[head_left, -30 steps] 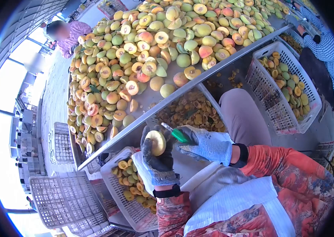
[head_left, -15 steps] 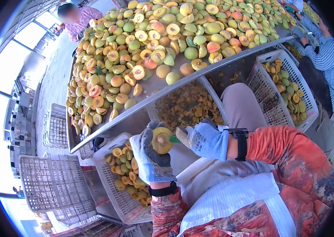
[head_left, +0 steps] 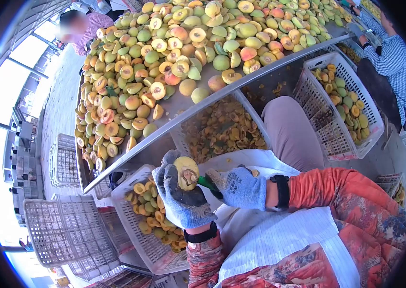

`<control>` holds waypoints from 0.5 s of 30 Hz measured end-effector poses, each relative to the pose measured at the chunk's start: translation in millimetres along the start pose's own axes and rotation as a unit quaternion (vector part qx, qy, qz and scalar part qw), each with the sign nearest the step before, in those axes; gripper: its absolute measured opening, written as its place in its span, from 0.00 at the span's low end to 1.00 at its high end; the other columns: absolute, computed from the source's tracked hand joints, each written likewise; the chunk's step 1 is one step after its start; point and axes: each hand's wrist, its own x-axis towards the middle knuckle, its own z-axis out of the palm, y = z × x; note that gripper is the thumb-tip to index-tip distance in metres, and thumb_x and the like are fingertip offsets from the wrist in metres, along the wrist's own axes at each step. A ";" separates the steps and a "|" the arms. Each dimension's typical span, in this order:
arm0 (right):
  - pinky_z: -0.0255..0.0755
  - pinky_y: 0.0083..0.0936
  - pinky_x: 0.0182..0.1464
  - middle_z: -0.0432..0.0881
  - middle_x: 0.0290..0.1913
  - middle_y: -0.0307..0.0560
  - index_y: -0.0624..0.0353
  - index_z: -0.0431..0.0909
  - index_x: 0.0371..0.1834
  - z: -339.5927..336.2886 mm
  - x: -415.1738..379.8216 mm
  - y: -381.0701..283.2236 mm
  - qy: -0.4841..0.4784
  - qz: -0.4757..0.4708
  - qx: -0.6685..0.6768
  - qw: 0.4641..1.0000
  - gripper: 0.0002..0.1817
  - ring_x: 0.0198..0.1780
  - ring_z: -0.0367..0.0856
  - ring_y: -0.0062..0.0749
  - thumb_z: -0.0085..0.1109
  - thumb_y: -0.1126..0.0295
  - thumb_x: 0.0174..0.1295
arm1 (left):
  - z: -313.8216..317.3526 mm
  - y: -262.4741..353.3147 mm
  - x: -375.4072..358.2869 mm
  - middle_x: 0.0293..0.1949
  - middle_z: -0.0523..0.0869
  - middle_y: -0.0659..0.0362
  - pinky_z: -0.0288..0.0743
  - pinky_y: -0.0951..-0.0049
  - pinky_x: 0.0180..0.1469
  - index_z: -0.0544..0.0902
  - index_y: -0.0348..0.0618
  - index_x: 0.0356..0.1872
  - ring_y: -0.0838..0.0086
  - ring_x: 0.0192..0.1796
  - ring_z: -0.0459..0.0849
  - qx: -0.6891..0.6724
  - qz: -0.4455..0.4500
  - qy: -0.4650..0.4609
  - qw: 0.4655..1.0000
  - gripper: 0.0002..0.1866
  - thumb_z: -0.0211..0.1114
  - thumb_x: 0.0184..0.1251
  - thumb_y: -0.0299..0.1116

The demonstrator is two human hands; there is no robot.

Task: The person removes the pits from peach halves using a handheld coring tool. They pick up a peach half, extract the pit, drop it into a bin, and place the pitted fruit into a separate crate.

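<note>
My left hand (head_left: 176, 194), in a blue and grey work glove, is closed around a peach half (head_left: 184, 168) with its cut face up. The brown pit shows in the middle of the flesh. In my right hand (head_left: 242, 187), gloved the same way, is a green-handled pitting tool (head_left: 206, 182). Its tip meets the lower right of the pit; the blade's shape is hidden. Both hands are over my lap. Beyond them, a crate of peach scraps (head_left: 224, 127) sits below the table edge.
A metal-edged table (head_left: 174, 124) bears a heap of halved peaches (head_left: 140, 96). Left of my lap stands a white crate of peach halves (head_left: 131, 218); another crate (head_left: 323, 113) is at right. Empty crates (head_left: 66, 230) stack at far left. Co-workers (head_left: 390, 67) sit around the table.
Both hands have shifted slightly left and down in view. The peach half is tilted differently, and the tool now angles against its pit, with more of the green handle showing.
</note>
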 end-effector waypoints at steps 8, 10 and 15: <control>0.72 0.33 0.29 0.79 0.32 0.48 0.59 0.72 0.45 -55.1 16.3 14.6 -0.044 0.143 0.225 0.963 0.17 0.28 0.81 0.36 0.61 0.63 0.55 | -10.8 16.2 20.0 0.56 0.74 0.48 0.76 0.61 0.53 0.66 0.40 0.62 0.57 0.53 0.77 -0.144 -0.120 -0.056 0.981 0.30 0.58 0.56 0.36; 0.71 0.30 0.28 0.78 0.27 0.46 0.60 0.71 0.44 -59.3 25.1 11.5 -0.046 0.301 0.479 0.823 0.20 0.27 0.79 0.32 0.66 0.61 0.52 | 9.8 9.0 12.5 0.57 0.73 0.49 0.75 0.63 0.54 0.64 0.40 0.64 0.58 0.54 0.76 -0.169 -0.114 -0.051 0.978 0.32 0.58 0.55 0.35; 0.71 0.32 0.29 0.78 0.25 0.49 0.60 0.71 0.43 -46.4 34.4 43.0 -0.005 0.250 0.571 0.782 0.19 0.24 0.78 0.34 0.65 0.64 0.52 | 30.7 9.8 1.7 0.45 0.79 0.48 0.81 0.65 0.32 0.71 0.29 0.56 0.62 0.39 0.82 0.016 -0.160 -0.125 0.979 0.28 0.60 0.57 0.38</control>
